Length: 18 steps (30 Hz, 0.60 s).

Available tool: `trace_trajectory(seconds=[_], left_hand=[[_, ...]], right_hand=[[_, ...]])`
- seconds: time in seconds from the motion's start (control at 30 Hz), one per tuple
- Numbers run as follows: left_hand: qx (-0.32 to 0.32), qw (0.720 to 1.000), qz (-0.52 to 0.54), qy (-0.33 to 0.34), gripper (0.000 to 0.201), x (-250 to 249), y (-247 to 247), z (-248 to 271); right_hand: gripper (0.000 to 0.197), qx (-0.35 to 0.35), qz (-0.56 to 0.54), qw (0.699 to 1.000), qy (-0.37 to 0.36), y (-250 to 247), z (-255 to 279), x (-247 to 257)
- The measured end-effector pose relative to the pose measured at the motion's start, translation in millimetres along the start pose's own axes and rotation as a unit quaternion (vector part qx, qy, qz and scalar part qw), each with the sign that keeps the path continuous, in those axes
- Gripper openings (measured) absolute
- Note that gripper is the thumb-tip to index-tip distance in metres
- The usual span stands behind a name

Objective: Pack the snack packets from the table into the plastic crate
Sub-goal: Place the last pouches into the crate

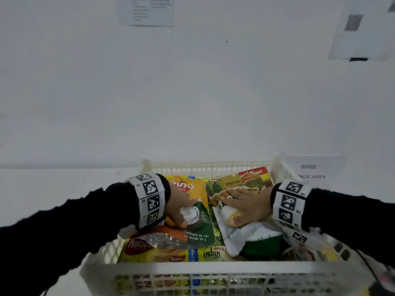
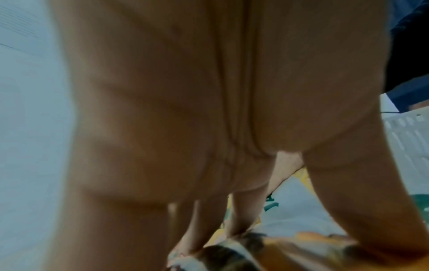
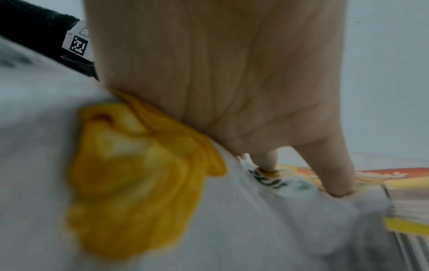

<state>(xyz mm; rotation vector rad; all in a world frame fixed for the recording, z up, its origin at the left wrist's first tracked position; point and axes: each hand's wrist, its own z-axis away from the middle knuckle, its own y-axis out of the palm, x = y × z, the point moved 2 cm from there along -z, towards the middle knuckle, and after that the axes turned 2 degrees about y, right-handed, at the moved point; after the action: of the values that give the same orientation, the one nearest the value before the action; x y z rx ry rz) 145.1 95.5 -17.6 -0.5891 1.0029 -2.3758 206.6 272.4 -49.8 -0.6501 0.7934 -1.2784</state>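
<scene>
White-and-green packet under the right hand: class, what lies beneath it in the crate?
The white-and-green packet lies on yellow Apollo pandan packets; a Kellogg's box shows beyond it. The right hand lies flat on top. Whatever sits directly beneath is covered.

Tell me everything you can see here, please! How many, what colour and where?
Plastic crate: one, cream-white, on the table, full of snacks.
White pouch: one, white and green with a yellow picture, right side of the crate.
Green packet: one, green, marked Net Weight 50 g, middle of the crate.
Orange packet: one, orange-yellow, back left.
Wafer pack: one, yellow with a red logo, front left.
Storage area sign: one, white, behind the crate on the right.
Papers: two, white, on the wall.
Left hand: on the green packet.
Right hand: flat on the white pouch.
</scene>
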Motion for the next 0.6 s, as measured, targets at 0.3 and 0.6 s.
trace_trajectory(seconds=[0.3,0.6], left_hand=[[-0.101,0.979,0.176,0.012,0.067,19,-16,24],[-0.281,0.898,0.306,-0.147,0.052,105,-27,79]], right_hand=[[0.068,-0.051,-0.133,0.988,-0.059,-20,27,-7],[0.051,-0.263,-0.146,0.951,0.077,-59,99,-74]])
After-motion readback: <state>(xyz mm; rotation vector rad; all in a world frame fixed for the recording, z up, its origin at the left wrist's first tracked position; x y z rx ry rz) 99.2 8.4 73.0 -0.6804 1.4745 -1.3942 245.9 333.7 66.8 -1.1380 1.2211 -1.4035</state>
